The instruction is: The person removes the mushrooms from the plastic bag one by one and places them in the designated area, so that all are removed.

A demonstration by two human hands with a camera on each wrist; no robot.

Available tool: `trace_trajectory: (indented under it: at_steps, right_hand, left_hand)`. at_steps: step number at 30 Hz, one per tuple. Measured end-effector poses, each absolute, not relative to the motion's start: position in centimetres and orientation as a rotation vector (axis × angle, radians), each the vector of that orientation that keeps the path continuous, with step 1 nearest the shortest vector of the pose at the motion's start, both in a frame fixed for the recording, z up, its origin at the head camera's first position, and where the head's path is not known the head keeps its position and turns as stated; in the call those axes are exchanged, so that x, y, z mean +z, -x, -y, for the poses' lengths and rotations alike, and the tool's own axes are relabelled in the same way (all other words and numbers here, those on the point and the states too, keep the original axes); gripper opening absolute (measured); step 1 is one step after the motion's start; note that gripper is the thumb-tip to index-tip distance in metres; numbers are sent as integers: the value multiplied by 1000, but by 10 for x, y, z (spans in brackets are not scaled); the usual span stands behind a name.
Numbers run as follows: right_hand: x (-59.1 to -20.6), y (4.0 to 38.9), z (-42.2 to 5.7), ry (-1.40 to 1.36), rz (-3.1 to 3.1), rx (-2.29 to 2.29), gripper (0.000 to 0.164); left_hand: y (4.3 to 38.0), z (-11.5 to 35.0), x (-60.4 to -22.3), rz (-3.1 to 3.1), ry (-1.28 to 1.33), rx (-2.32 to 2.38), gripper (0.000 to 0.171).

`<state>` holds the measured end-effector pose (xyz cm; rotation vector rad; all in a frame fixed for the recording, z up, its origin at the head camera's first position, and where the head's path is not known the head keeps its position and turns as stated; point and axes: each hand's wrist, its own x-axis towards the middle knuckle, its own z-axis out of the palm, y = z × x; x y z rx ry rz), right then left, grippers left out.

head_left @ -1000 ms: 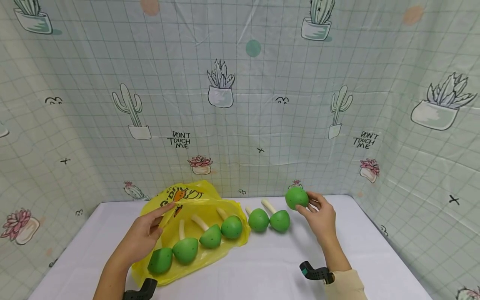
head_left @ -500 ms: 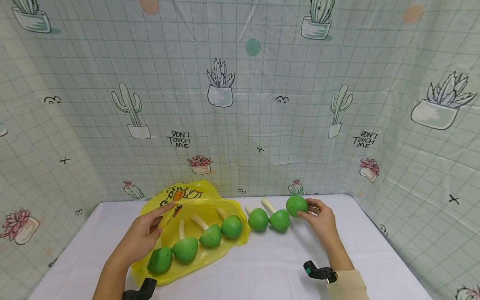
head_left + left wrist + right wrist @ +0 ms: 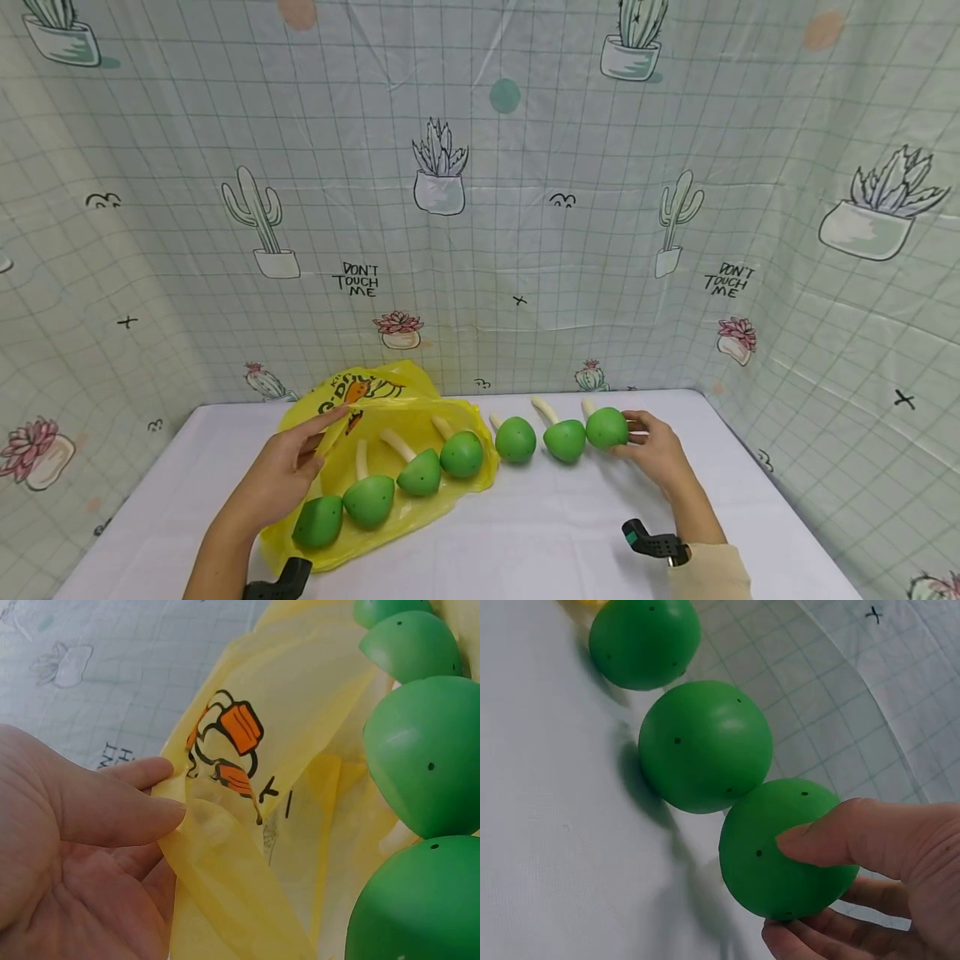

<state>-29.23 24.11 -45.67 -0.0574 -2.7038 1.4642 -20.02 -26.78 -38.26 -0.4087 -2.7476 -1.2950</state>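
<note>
A green mushroom (image 3: 607, 428) was in the right grip (image 3: 655, 448), at its left side, the thumb on the cap and the fingers behind it. Its pale stem pointed past the grip towards the patterned curtain (image 3: 480, 250), the long axis running away from the person and leaning slightly left, cap end nearer. Just left of it, a second mushroom (image 3: 565, 440) leaned its stem further left; beyond that lay a third mushroom (image 3: 516, 439), both on the white tabletop (image 3: 540, 525). Well apart from these, the left grip (image 3: 281, 475) pinched the edge of a yellow bag (image 3: 412, 512) between thumb and fingers. To the right of that grip, four more mushrooms (image 3: 369, 502) lay in a slanting row at the bag, caps nearer.
</note>
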Motion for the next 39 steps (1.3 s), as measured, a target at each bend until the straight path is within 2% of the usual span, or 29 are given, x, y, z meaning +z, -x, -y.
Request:
trace_trajectory:
  at_steps: [13, 39]
  right_hand:
    - [-463, 291, -248, 94, 2726, 1480, 78]
    - [-462, 294, -232, 27, 2733, 1504, 79]
  left_hand:
    - [200, 268, -383, 2758, 407, -1314, 72]
    - [200, 269, -381, 2763, 404, -1282, 73]
